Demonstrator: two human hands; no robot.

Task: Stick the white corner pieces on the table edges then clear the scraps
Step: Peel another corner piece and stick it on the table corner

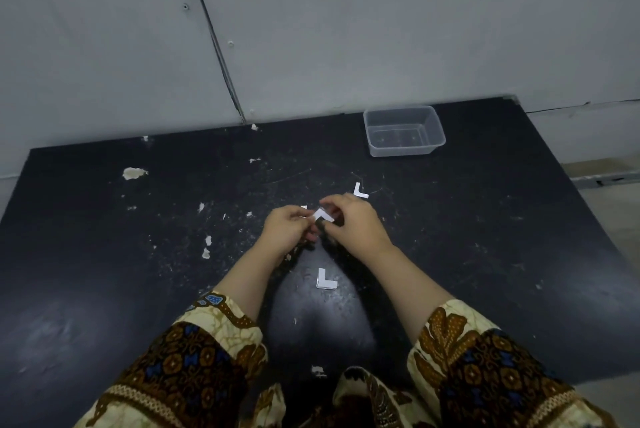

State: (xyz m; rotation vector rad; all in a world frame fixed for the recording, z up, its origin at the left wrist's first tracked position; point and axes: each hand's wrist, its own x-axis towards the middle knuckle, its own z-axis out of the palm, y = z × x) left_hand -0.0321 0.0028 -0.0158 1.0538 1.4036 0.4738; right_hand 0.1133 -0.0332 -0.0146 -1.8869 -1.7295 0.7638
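Over the middle of the black table [485, 254], my left hand [285, 228] and my right hand [356, 221] pinch one white L-shaped corner piece [323, 214] between their fingertips. A second white corner piece [325, 280] lies flat on the table between my forearms. A third corner piece [360, 191] lies just beyond my right hand. A sliver of white [304, 207] shows behind my left fingers; I cannot tell what it is.
A clear plastic tub [403, 131] stands empty at the table's back right, near the grey wall [311, 29]. White flecks and chipped patches [134, 172] dot the table's left half. Patterned sleeves [194, 362] cover my forearms at the near edge.
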